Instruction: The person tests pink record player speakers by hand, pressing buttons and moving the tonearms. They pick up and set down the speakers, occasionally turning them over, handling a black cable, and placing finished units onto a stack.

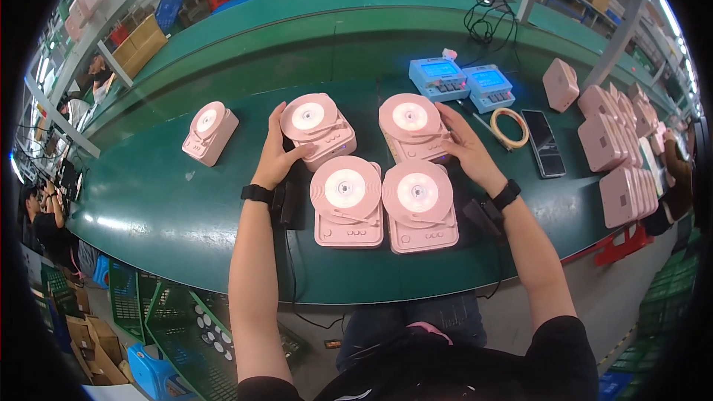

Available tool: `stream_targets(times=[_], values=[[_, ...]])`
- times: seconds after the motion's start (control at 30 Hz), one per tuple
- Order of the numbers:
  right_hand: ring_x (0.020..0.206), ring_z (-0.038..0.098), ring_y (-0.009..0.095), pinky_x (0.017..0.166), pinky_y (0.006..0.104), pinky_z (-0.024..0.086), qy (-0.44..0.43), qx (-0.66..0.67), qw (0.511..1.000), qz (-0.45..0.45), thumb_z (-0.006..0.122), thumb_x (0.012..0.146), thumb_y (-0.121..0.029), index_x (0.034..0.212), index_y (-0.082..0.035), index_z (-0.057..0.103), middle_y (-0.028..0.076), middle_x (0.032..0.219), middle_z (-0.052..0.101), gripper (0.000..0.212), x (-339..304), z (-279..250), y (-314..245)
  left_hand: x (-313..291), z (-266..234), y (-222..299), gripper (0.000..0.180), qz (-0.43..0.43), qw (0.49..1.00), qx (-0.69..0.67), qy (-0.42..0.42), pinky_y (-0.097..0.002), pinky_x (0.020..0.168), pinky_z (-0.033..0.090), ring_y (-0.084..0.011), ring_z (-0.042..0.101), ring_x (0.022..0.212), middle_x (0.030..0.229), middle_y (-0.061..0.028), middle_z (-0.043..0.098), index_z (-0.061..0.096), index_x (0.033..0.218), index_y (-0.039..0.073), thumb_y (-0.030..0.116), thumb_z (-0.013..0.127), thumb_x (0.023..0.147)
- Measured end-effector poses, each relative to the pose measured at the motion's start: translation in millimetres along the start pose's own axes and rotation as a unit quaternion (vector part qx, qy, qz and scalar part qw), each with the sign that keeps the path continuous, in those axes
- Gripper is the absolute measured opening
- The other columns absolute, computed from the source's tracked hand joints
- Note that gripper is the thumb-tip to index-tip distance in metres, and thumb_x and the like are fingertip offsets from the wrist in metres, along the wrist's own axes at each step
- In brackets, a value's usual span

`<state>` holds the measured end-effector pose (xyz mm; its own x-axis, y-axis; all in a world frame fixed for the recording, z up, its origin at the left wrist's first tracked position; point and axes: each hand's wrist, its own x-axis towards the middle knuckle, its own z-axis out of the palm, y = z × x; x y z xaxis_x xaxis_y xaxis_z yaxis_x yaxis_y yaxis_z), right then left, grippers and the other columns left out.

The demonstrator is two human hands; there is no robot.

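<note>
Four small pink record players with lit discs stand in two rows on the green table [148,193]. My left hand [277,154] grips the left side of the far-left record player [327,141], thumb at its front and fingers along its side. At the far right, my right hand [473,154] holds the right side of the other back-row record player [411,150] in the same way. Nearer to me and touched by neither hand are a front-left record player [349,226] and a front-right record player [421,234]. Dark bands with small black boxes sit at both wrists.
Another pink record player [209,134] stands apart at left. Two blue-screened meters [438,78] are at the back, with a cable coil [510,128] and a phone [544,142] nearby. Several pink units [620,148] line the right side. Green crates [174,327] lie below the table edge.
</note>
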<state>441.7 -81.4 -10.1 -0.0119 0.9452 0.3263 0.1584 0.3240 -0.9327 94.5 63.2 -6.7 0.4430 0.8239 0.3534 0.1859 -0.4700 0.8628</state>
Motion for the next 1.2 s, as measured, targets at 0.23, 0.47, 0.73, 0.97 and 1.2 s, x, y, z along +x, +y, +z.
stream_targets(times=[0.23, 0.47, 0.73, 0.97, 1.2], values=[[0.136, 0.034, 0.027, 0.111, 0.0348, 0.025, 0.040, -0.227, 0.971, -0.058, 0.044, 0.083, 0.006, 0.132, -0.009, 0.050, 0.013, 0.145, 0.038, 0.051, -5.2, 7.6, -22.3, -1.1, -1.1, 2.6, 0.089, -0.004, 1.000, -0.011, -0.017, -0.0341, 0.112, 0.021, -0.0260, 0.033, 0.132, 0.139, -0.0161, 0.036, 0.022, 0.144, 0.005, 0.011, 0.072, 0.071], [0.131, 0.039, 0.031, 0.108, 0.0366, 0.030, 0.074, -0.285, 0.951, -0.089, 0.044, 0.084, 0.005, 0.118, -0.007, 0.061, 0.015, 0.140, 0.043, 0.040, -7.8, -15.1, -18.0, -0.5, -1.5, 1.2, 0.088, 0.000, 1.000, -0.011, -0.023, -0.0343, 0.112, 0.021, -0.0259, 0.032, 0.132, 0.140, -0.0165, 0.035, 0.021, 0.145, 0.006, 0.009, 0.070, 0.072], [0.127, 0.043, 0.030, 0.105, 0.0404, 0.034, -0.063, -0.261, 0.954, -0.132, 0.061, 0.078, -0.004, 0.092, -0.004, 0.068, 0.013, 0.130, 0.052, 0.016, -18.7, -17.9, -33.1, -0.4, -2.4, -3.2, 0.092, -0.004, 1.000, -0.011, -0.011, -0.0348, 0.110, 0.027, -0.0262, 0.037, 0.130, 0.139, -0.0172, 0.038, 0.023, 0.143, 0.003, 0.015, 0.076, 0.069], [0.127, 0.043, 0.032, 0.111, 0.0497, 0.024, -0.072, -0.371, 0.911, -0.165, 0.072, 0.071, -0.010, 0.085, -0.005, 0.066, 0.014, 0.136, 0.048, 0.015, -17.0, -12.3, -40.5, -0.9, -3.0, -2.7, 0.091, -0.003, 1.000, -0.010, -0.008, -0.0346, 0.110, 0.026, -0.0264, 0.037, 0.131, 0.139, -0.0174, 0.038, 0.024, 0.143, 0.003, 0.016, 0.076, 0.069], [0.130, 0.041, 0.031, 0.113, 0.0530, 0.016, -0.057, -0.370, 0.917, -0.135, 0.073, 0.067, -0.009, 0.085, -0.007, 0.065, 0.014, 0.137, 0.047, 0.020, -17.4, -14.6, -33.8, -0.2, -0.1, 2.7, 0.088, -0.004, 1.000, 0.010, -0.019, -0.0341, 0.112, 0.021, -0.0260, 0.032, 0.133, 0.141, -0.0166, 0.034, 0.022, 0.144, 0.005, 0.012, 0.071, 0.072]])
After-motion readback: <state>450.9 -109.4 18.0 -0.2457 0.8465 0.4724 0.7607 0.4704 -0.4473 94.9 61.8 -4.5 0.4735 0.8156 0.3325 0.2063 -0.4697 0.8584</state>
